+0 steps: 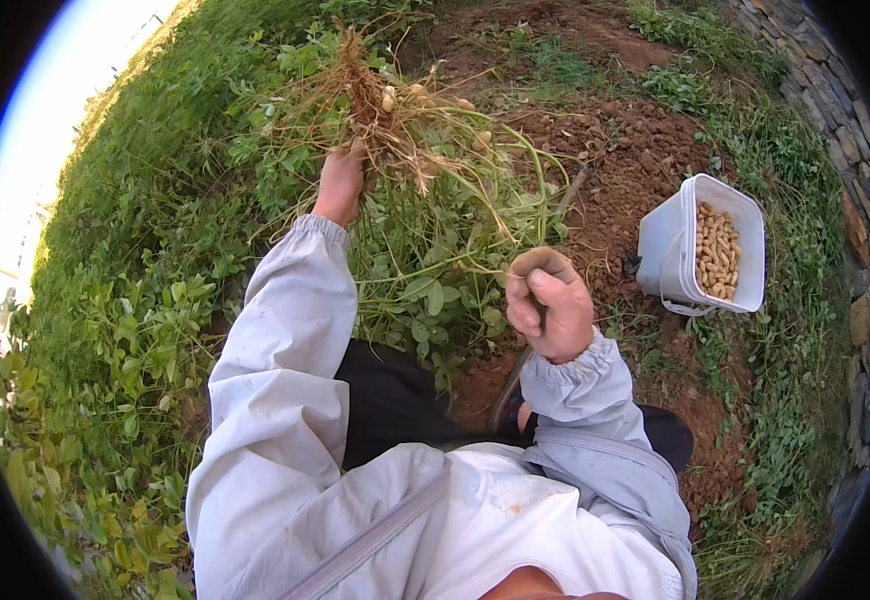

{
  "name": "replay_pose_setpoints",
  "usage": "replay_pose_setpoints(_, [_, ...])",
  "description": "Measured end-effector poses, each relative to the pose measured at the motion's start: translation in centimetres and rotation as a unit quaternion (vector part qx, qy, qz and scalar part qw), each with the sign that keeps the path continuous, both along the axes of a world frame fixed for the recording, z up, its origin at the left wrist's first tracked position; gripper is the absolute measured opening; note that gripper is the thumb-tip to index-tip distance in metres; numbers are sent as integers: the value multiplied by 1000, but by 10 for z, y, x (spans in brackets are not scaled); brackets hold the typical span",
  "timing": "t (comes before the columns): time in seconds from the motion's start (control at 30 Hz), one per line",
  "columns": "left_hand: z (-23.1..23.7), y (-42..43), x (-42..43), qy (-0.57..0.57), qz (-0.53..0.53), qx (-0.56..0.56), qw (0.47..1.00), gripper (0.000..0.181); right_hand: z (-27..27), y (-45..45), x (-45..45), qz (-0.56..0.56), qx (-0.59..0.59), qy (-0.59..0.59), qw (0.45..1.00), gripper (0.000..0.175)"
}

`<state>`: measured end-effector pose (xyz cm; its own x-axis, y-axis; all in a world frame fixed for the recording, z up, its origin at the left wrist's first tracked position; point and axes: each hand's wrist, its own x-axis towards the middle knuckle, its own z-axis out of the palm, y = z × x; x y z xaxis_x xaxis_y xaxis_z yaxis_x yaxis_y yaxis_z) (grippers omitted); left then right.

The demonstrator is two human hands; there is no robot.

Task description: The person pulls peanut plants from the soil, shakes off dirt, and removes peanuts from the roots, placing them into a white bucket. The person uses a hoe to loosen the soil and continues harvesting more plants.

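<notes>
My left hand (340, 186) grips an uprooted bunch of peanut plants by the stems, just below the roots. The tangled brown roots (364, 86) point away from me, and a few pale peanut pods (388, 99) hang among them. Green stems and leaves (435, 296) trail down toward my knees. To the right of the leaves, my right hand (551, 304) is curled, its thumb pressed against the bent index finger. A thin stalk (484, 268) reaches the edge of its fingers; whether they pinch it or hide a pod is unclear.
On the right, a white plastic bucket (660, 244) with a handle leans toward me, holding many peanuts (718, 251). Loose reddish soil (615, 150) lies beyond it. Leafy plants (142, 300) grow densely at left. A stacked stone wall (847, 142) borders the far right.
</notes>
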<state>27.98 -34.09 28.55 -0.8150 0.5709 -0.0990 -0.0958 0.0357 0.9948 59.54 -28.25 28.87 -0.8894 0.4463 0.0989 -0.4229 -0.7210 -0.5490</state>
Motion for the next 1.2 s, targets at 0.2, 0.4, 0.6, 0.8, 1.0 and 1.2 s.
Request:
replay_pose_setpoints(0.2, [12,-4,20,4,-48,-50,998,26,-15,-11,-61,-37,172,-128,976,26])
replay_pose_setpoints(0.4, [72,-35,36,299,-228,-477,795,52,-21,19,-85,-65,264,-195,942,28])
replay_pose_setpoints(0.6, [125,-44,130,466,-402,-135,777,18,-20,37,-82,-87,333,-227,911,20])
replay_pose_setpoints(0.8, [59,-8,97,678,-273,-154,665,51,-14,37,-79,-56,317,-211,923,22])
replay_pose_setpoints(1.0, [53,-5,73,679,-251,-127,678,41,-12,43,-72,-78,245,-186,948,23])
replay_pose_setpoints(1.2, [48,-6,83,667,-255,-144,684,12,-9,38,-82,-72,205,-148,965,22])
